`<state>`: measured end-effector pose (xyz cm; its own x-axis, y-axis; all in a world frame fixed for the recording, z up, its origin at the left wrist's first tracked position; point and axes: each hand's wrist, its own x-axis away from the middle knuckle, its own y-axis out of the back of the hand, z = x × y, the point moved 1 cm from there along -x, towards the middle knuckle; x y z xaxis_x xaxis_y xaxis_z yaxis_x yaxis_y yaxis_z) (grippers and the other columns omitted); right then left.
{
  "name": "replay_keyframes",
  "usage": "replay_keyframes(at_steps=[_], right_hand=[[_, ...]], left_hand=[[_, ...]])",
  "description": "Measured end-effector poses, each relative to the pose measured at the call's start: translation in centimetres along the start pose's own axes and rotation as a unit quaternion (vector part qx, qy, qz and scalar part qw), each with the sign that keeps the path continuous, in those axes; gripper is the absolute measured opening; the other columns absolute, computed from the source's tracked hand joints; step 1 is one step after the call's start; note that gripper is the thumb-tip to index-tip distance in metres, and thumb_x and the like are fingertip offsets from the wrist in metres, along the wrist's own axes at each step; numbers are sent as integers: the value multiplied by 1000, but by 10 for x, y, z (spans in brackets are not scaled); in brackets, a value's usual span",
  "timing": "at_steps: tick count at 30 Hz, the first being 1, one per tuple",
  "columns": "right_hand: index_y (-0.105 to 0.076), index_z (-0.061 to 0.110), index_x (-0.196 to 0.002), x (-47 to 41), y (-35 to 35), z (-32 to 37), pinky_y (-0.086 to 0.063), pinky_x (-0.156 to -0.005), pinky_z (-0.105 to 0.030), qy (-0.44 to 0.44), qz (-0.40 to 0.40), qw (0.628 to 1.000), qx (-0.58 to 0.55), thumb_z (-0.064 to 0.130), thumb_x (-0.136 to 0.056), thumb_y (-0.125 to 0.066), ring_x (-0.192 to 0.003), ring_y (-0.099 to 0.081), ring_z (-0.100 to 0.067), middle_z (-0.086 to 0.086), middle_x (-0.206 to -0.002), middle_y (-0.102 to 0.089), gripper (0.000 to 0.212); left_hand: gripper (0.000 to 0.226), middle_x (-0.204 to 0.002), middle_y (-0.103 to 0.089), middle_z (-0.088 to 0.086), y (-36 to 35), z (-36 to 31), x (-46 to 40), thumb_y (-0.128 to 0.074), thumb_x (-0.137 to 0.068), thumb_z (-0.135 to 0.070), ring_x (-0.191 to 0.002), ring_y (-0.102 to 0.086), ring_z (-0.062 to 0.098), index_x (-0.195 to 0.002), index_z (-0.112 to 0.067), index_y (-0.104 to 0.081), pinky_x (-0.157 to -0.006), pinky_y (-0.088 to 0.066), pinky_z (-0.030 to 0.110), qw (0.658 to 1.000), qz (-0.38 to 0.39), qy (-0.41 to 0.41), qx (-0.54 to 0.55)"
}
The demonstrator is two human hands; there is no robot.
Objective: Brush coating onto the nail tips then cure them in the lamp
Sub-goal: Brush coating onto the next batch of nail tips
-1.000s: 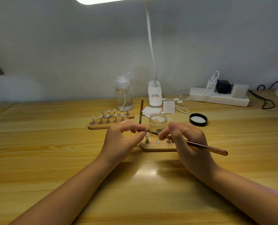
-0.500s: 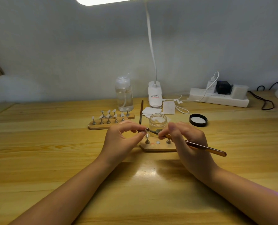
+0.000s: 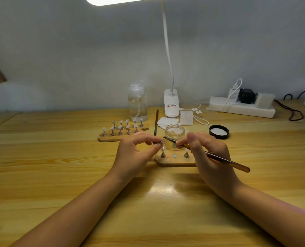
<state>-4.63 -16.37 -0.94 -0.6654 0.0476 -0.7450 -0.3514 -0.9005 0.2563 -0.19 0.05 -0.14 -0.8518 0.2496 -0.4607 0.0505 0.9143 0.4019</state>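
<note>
Both hands meet mid-frame above the small wooden stand [image 3: 175, 162]: left hand [image 3: 135, 154] pinches a nail tip [image 3: 161, 143], right hand [image 3: 208, 154] grips the brush [image 3: 224, 160], bristles touching that tip.

table [image 3: 41, 166] bears all | near stand [image 3: 175, 160] centre, between left hand [image 3: 134, 152] and right hand [image 3: 210, 154] | jar [image 3: 175, 133] just behind near stand | lid [image 3: 219, 131] right of jar | far stand [image 3: 119, 135] left, behind left hand | pump bottle [image 3: 137, 104] behind far stand | lamp base [image 3: 171, 104] right of pump bottle | power strip [image 3: 240, 107] far right, at wall
</note>
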Motion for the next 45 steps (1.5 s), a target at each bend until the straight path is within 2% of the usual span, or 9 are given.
replay_keyframes(at_steps=[6, 11, 17, 25, 29, 33, 37, 40, 45], right_hand=[[-64, 15, -72, 0, -1, 0, -43, -65, -16, -3, 11, 1000, -20, 31, -91, -39, -67, -60, -1, 7, -67, -64, 35], [-63, 16, -68, 1, 0, -1, -40, -63, -11, -23, -6, 999, -39, 29, -89, -35, -64, -59, 1, 6, -64, -62, 38], [-66, 10, -81, 1, 0, -1, -50, -68, -27, -4, 5, 1000, -10, 35, -90, -35, -78, -63, -5, -1, -78, -67, 41], [-63, 20, -69, 2, -1, -1, -42, -65, -15, -10, 8, 999, -40, 42, -92, -35, -63, -60, -2, 6, -63, -63, 43], [-62, 20, -70, 0, -1, -1, -41, -65, -12, -29, -16, 998, -45, 32, -88, -34, -67, -60, -1, 8, -66, -63, 36], [-64, 12, -78, 0, 0, 0, -48, -69, -19, -21, -7, 999, -30, 30, -88, -36, -77, -62, -3, 2, -76, -66, 35], [-64, 14, -75, 0, 0, 2, -47, -67, -25, -9, 13, 1000, -25, 26, -90, -38, -71, -61, -3, 5, -71, -64, 33], [-64, 17, -71, 1, -3, 3, -42, -67, -23, -4, 23, 999, -29, 26, -91, -37, -67, -59, 0, 8, -67, -63, 34], [-63, 19, -74, 2, 1, 3, -43, -65, -17, -18, -7, 999, -36, 32, -89, -35, -72, -61, -3, 5, -72, -64, 34]], left_hand=[[20, -80, -63, -14, -1, 0, -2, -70, -75, -8, -78, -55, 1, -88, -23, -68, -70, -47, 12, 1000, 2, -2, -2], [21, -78, -62, -16, 0, 0, -1, -70, -74, -7, -76, -55, -4, -86, -24, -68, -67, -44, 8, 1000, 7, -10, 1], [25, -77, -61, -18, -1, 0, -1, -71, -73, -5, -75, -54, -6, -84, -27, -67, -68, -42, 7, 1000, 2, -22, 0], [23, -77, -61, -18, -1, 0, -1, -71, -73, -6, -76, -55, -7, -87, -24, -67, -68, -43, 6, 1000, 2, -23, -4], [23, -76, -61, -19, -1, 0, 0, -71, -73, -5, -75, -55, -8, -86, -24, -68, -66, -43, 5, 1000, 1, -23, 1], [23, -77, -63, -20, 0, 1, 0, -72, -73, -7, -75, -56, -7, -85, -26, -68, -66, -44, 7, 1000, -4, -18, 5], [28, -71, -62, -26, 0, 2, 0, -73, -72, -7, -75, -56, -6, -78, -34, -66, -67, -45, 8, 1000, -11, -16, -2], [28, -68, -62, -29, 0, 2, 0, -73, -72, -9, -75, -56, -5, -77, -36, -66, -69, -45, 8, 1000, -12, -15, -11], [25, -80, -64, -20, 0, 1, 0, -70, -76, -8, -80, -58, -8, -79, -32, -66, -71, -42, 3, 1000, -12, -9, 3]])
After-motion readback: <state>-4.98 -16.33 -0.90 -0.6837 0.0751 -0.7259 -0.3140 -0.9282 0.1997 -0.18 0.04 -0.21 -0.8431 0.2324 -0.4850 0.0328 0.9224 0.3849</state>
